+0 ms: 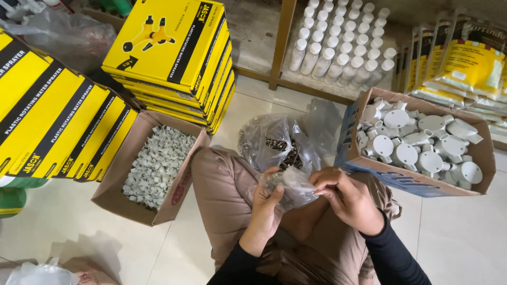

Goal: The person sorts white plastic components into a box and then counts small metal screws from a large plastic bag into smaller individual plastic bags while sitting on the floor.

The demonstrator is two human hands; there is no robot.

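- The fingers (pixel 275 194) of the left hand (pixel 265 203) were curled closed around the near side of a small clear plastic bag (pixel 292 186), thumb laid along its edge, so that hand had the bag in a firm wrap.
- The right hand (pixel 346 198) met the same bag from the opposite side, its fingertips pinched on the bag's right edge; how tightly they were closed could not be told, since the knuckles hid the pads.
- The small bag sat between the two hands, touching both, above the person's lap (pixel 317 248) in tan trousers. It bulged with small dark pieces, too blurred to name.
- Its long axis ran roughly left to right, from one palm toward the other, with the fuller part nearer the left hand.
- Just beyond the hands, on the tiled floor (pixel 465 232), lay a larger clear bag (pixel 274 140) of dark metal fasteners, open toward the person and close to the left hand's reach.
- A cardboard box of white round junction boxes (pixel 422 142) stood just beside the right hand, and a cardboard box of small white clips (pixel 156 163) stood well apart to the left, under stacked yellow flat cartons (pixel 174 58).
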